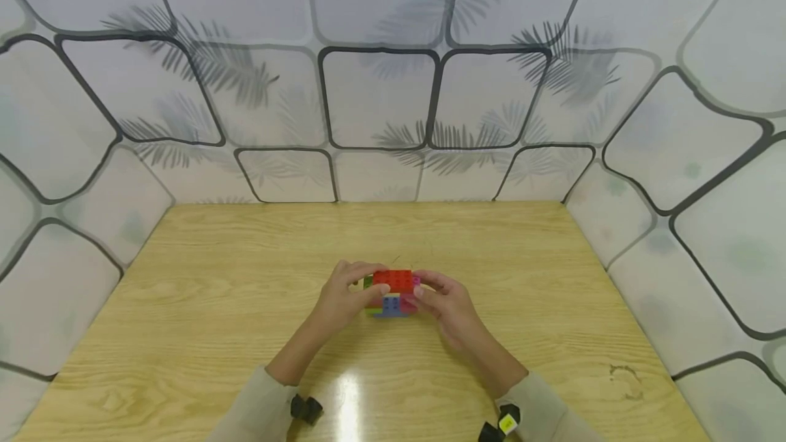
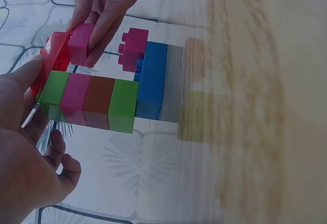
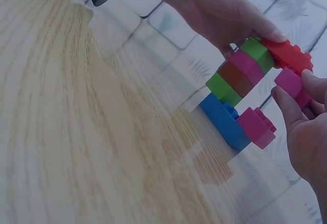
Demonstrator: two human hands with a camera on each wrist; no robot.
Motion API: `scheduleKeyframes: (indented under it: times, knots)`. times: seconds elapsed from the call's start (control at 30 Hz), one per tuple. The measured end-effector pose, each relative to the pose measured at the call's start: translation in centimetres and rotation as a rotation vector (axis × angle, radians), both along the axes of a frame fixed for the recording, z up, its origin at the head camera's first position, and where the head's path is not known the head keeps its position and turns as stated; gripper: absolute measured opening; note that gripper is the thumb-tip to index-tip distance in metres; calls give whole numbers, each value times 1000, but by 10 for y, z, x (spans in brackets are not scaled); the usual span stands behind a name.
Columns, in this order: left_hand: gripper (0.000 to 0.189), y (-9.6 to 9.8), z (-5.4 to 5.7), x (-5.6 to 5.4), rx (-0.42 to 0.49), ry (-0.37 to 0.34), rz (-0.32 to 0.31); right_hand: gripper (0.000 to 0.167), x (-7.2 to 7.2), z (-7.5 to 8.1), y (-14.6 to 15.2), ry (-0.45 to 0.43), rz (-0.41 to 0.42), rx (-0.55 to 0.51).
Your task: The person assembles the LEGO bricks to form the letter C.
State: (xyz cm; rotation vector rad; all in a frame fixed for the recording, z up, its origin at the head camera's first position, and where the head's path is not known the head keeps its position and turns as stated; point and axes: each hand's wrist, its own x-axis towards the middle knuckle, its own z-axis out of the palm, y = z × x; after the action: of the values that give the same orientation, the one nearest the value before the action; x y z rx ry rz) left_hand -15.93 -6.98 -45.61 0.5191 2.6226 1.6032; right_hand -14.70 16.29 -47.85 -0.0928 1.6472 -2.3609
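A toy-brick build stands on the table. Its base is a long blue brick [image 2: 152, 81]. From one end of this base rises a column: a lower green brick [image 2: 121, 105], a brown brick [image 2: 98, 101], a pink brick [image 2: 75, 98] and an upper green brick [image 2: 53, 95]. Another pink brick [image 3: 256, 127] sits on the base's other end. Across the column's top lies a red brick [image 1: 396, 281], overhanging the base. My left hand [image 1: 340, 300] pinches the red brick between thumb and fingers. My right hand [image 1: 454, 309] holds a separate pink brick [image 2: 80, 44] against the red brick's overhanging end.
The wooden table [image 1: 258, 237] extends around the build. White walls [image 1: 381, 101] with dark outlines and leaf prints enclose its back and sides. Black wrist devices [image 1: 306, 409] are worn at both sleeves.
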Motion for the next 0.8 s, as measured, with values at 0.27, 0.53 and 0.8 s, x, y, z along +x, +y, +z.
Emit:
scheduleKeyframes:
  times: [0.27,0.53,0.8]
  knots:
    - [33,0,0,1,-3,1,8,31,-1,-1,2,15,20,-15]
    - [34,0,0,1,-5,-15,4,38,-1,-1,6,26,75,2]
    - [34,-1,0,1,-7,-10,-14,33,-5,-2,8,22,97,-30]
